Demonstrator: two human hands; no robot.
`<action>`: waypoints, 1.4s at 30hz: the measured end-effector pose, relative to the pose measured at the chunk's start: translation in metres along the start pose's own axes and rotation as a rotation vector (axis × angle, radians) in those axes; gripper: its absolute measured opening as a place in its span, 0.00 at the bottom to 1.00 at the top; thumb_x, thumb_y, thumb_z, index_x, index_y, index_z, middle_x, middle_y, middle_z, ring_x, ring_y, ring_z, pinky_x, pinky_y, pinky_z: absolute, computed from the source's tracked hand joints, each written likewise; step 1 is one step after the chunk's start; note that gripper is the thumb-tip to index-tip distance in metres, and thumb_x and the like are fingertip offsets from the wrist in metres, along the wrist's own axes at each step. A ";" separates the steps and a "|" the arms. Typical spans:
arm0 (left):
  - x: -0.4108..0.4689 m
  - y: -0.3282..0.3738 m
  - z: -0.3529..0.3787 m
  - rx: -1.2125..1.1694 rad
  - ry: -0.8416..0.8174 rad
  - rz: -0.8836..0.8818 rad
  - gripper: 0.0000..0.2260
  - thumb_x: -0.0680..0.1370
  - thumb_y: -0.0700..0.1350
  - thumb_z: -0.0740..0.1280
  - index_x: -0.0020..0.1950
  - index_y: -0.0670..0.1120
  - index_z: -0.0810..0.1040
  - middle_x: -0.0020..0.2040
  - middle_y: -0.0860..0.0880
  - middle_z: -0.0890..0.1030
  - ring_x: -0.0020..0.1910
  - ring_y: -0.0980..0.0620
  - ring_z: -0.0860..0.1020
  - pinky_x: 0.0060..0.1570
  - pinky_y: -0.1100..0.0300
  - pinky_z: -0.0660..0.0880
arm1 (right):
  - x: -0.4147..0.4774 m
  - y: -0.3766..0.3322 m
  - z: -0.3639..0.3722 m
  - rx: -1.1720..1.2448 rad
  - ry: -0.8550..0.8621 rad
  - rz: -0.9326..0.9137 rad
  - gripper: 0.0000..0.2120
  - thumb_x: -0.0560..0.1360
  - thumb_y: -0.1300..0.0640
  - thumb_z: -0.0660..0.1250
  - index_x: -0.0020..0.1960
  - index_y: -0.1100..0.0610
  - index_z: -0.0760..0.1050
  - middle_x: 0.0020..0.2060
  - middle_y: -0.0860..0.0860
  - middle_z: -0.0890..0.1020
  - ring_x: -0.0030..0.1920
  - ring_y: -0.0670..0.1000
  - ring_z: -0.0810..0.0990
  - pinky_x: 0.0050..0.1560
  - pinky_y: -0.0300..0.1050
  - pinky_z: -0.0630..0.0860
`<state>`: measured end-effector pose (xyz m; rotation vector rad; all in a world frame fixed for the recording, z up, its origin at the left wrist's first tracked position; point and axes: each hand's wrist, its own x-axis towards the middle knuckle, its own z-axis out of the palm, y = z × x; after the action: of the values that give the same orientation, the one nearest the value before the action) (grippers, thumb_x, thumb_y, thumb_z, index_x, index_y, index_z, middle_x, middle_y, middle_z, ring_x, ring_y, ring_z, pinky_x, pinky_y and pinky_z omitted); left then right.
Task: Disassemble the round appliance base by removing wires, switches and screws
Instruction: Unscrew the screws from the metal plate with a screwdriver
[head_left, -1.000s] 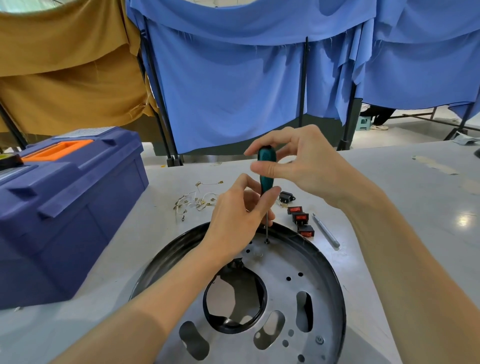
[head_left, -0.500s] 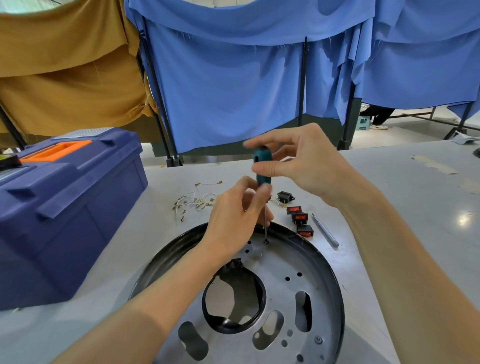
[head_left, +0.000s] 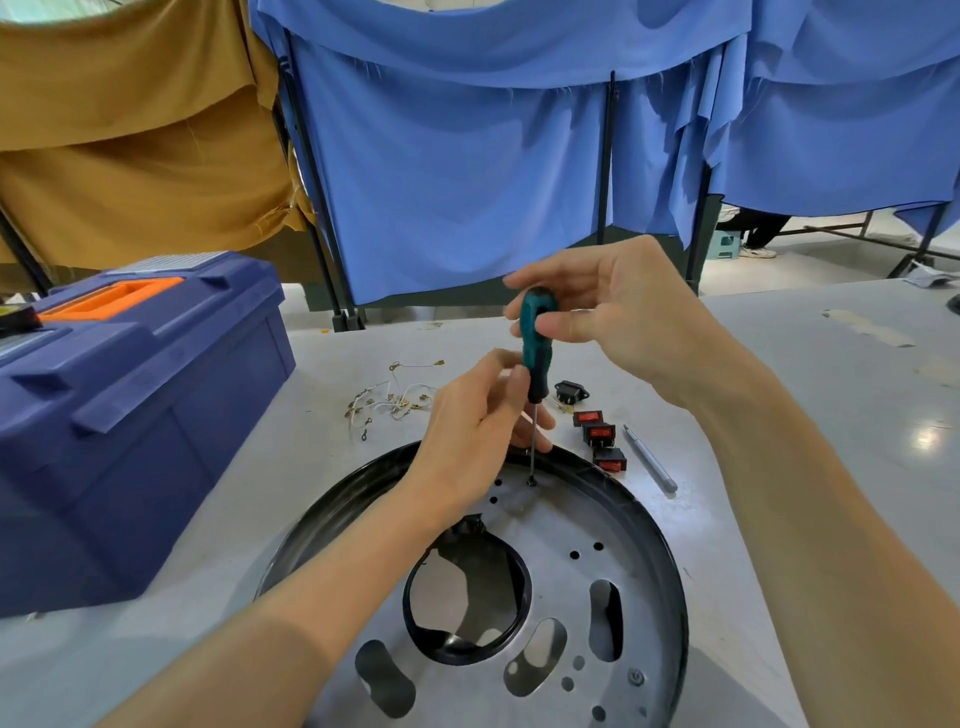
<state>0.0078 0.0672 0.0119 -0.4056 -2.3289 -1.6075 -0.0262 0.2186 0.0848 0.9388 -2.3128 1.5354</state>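
The right hand (head_left: 623, 312) has shifted its grip round the top of the teal-handled screwdriver (head_left: 535, 343), pinching it, while the left hand (head_left: 467, 431) pinches the lower handle. Its tip sits in a small screw (head_left: 531, 481) near the far edge of the round black-rimmed silver metal base (head_left: 623, 545) on the grey table (head_left: 831, 415). The shaft is probably best kept upright and pressed down while turning.
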 end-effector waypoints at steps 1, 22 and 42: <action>0.000 0.000 0.000 0.011 -0.002 -0.008 0.08 0.84 0.43 0.55 0.54 0.46 0.74 0.41 0.43 0.83 0.37 0.46 0.83 0.47 0.46 0.81 | 0.000 0.001 0.001 0.013 -0.016 0.008 0.14 0.72 0.71 0.69 0.53 0.56 0.82 0.45 0.52 0.86 0.47 0.49 0.85 0.56 0.42 0.80; -0.001 0.000 0.001 -0.008 0.033 0.007 0.12 0.82 0.50 0.57 0.51 0.44 0.76 0.37 0.42 0.83 0.35 0.45 0.83 0.47 0.44 0.81 | 0.000 0.000 0.003 -0.022 0.035 0.026 0.16 0.69 0.64 0.75 0.54 0.52 0.82 0.42 0.50 0.85 0.42 0.46 0.84 0.52 0.37 0.80; -0.001 -0.001 0.001 0.050 0.027 0.025 0.13 0.80 0.55 0.58 0.55 0.49 0.76 0.37 0.47 0.84 0.37 0.48 0.83 0.49 0.43 0.80 | 0.000 0.001 0.003 -0.102 0.017 0.024 0.09 0.69 0.54 0.76 0.49 0.45 0.83 0.43 0.47 0.84 0.43 0.42 0.79 0.42 0.28 0.76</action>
<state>0.0084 0.0674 0.0103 -0.3975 -2.3295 -1.5302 -0.0264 0.2158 0.0826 0.8720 -2.3737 1.4142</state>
